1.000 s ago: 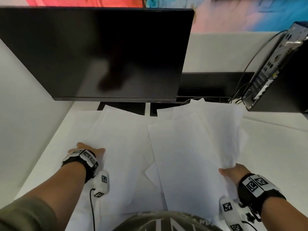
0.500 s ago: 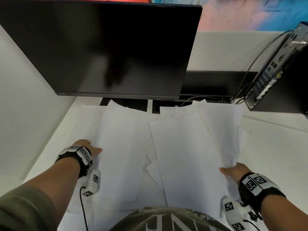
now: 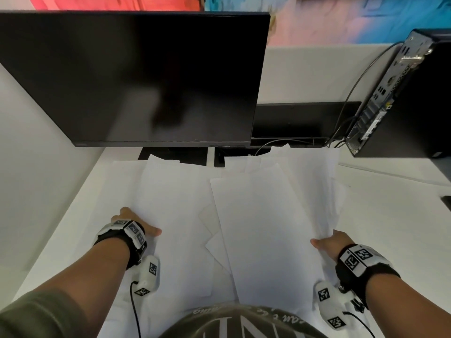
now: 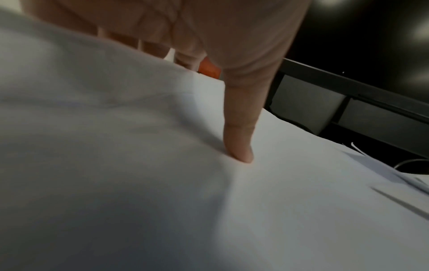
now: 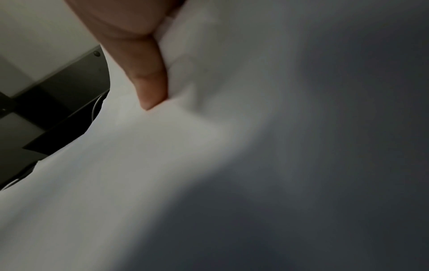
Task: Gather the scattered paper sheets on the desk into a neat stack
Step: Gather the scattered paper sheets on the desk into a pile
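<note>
Several white paper sheets lie overlapping on the white desk [image 3: 395,230], in a left group [image 3: 170,211] and a right bunch [image 3: 263,228]. My left hand [image 3: 136,223] holds the left group at its left edge. In the left wrist view its thumb [image 4: 241,146] presses on top of the paper [image 4: 301,201] while the other fingers go out of sight under the raised edge. My right hand [image 3: 329,242] grips the right bunch at its right edge. In the right wrist view its thumb [image 5: 150,82] lies on the paper [image 5: 162,165], which curls up over the hidden fingers.
A black monitor [image 3: 136,76] stands behind the sheets, its stand base partly under their far edges. A black computer tower [image 3: 415,106] with cables [image 3: 353,93] stands at the back right. A white partition [image 3: 36,179] closes the left side.
My left hand has slid a little to the right along with the left sheets. My right hand keeps its hold and has hardly moved.
</note>
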`<act>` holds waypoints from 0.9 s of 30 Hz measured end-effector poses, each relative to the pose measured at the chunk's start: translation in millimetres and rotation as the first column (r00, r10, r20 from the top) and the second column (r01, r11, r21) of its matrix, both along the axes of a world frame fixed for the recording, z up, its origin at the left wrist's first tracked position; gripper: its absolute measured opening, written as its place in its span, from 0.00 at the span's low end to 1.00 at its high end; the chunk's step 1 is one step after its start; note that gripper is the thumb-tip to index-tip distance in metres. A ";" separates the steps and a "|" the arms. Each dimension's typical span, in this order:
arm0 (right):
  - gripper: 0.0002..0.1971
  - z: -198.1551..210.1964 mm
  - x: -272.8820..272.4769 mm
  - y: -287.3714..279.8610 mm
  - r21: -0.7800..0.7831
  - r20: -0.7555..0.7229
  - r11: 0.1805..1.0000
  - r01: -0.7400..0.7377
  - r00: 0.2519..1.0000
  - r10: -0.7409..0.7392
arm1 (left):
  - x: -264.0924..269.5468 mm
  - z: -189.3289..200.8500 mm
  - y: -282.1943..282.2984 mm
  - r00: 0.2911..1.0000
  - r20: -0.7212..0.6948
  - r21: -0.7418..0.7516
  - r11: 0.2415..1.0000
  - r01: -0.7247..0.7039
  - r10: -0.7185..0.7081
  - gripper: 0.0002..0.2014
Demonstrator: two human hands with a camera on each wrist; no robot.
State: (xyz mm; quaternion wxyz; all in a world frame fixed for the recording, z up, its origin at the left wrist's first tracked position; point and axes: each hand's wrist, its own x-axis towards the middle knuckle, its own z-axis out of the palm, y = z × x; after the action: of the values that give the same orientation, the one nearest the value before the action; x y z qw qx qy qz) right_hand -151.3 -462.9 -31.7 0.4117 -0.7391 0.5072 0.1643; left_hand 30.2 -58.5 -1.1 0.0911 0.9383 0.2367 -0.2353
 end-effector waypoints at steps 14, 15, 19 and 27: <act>0.39 9.9 -2.2 3.8 -0.007 0.026 0.999 -0.045 0.999 0.045 | -39.9 41.0 1.8 0.950 0.298 -0.247 0.954 0.169 -0.091 0.13; 0.39 10.6 -2.4 4.2 -0.006 0.027 0.999 -0.048 0.998 0.048 | -45.4 50.4 2.8 0.921 0.373 -0.236 0.948 0.213 -0.114 0.12; 0.39 12.9 -2.6 5.8 -0.007 0.028 0.998 -0.064 0.998 0.064 | -66.0 97.8 6.3 0.749 0.637 -0.200 0.900 0.386 -0.180 0.06; 0.40 18.6 -4.4 7.6 -0.006 0.031 0.998 -0.063 0.998 0.063 | -38.7 152.7 25.5 0.659 0.742 -0.452 0.817 0.358 0.122 0.10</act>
State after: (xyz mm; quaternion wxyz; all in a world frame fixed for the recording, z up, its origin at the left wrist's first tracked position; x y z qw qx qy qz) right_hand -155.7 -455.2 -13.1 0.4121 -0.7584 0.4775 0.1643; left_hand -8.4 -33.0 151.6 0.4352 0.8938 0.0335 0.1035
